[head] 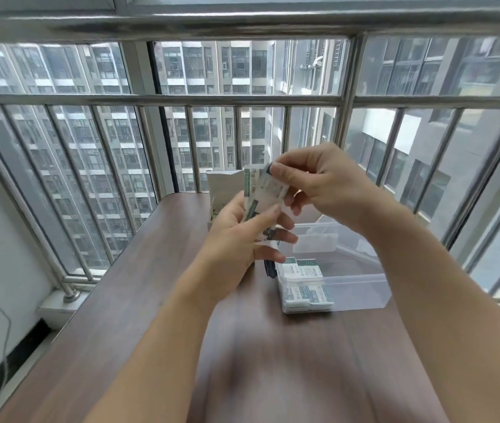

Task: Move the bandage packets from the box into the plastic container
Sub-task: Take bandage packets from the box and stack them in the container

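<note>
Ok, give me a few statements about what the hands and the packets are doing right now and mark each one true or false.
1. Both hands hold bandage packets above the table. True.
2. The plastic container already holds some packets. True.
3. The right hand rests flat on the table. False: it is raised, pinching a packet.
4. The left hand is empty. False: it grips packets.
5. The box stands behind the hands. True.

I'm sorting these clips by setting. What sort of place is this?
Probably an enclosed balcony high in an apartment block: a steel railing runs across big windows, tower blocks fill the view outside, and a small wooden table stands against the glass.
</note>
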Tool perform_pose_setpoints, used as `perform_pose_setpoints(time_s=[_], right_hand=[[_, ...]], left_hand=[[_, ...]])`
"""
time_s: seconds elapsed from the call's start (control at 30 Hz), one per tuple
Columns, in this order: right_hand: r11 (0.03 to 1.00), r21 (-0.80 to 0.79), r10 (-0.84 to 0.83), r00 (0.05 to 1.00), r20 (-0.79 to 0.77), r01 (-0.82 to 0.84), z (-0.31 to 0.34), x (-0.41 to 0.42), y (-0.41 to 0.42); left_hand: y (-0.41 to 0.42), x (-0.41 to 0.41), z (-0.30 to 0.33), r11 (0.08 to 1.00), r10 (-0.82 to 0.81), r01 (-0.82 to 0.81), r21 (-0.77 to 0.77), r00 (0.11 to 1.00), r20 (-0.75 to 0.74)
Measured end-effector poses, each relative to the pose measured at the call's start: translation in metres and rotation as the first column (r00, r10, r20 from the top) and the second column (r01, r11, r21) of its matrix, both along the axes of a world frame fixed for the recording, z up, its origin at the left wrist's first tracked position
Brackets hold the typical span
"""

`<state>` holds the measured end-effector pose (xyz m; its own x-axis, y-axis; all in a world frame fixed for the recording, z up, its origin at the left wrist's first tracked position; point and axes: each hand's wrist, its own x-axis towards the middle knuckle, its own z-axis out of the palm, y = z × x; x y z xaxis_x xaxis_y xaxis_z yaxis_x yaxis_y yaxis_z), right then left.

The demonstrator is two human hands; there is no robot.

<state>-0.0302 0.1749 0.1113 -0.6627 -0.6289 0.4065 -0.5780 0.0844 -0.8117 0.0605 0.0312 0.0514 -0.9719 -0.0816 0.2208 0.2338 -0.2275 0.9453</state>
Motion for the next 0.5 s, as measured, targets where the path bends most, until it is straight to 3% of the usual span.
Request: perform_pose_setpoints(time_s=[0.1, 0.17, 0.27, 0.37, 0.5], right_hand=[[0.998, 0.058, 0.001, 1.000, -0.024, 0.000, -0.001, -0.002, 0.002], [0.995, 0.097, -0.003, 0.999, -0.053, 0.009, -0.001, -0.001, 0.000], [0.985, 0.173, 0.015, 0.997, -0.073, -0.002, -0.004, 0.012, -0.012], [0.978, 0.171, -0.074, 0.966, -0.248, 0.119, -0.012, 0.029, -0.032], [0.965, 0.066, -0.207, 0.890, -0.405, 0.255, -0.023, 0.031, -0.045]], left_hand=[[-0.003, 0.001, 0.002, 0.969, -0.216, 0.203, 0.137, 0.973, 0.081], [-0.003, 0.002, 0.004, 0.971, -0.209, 0.192, 0.144, 0.972, 0.108], [0.001, -0.001, 0.001, 1.000, -0.002, 0.005, -0.028, 0.996, 0.093], [0.010, -0.007, -0.008, 0.908, 0.264, -0.280, -0.310, 0.960, -0.094], [0.014, -0.011, -0.012, 0.890, 0.383, -0.409, -0.202, 0.910, -0.156]])
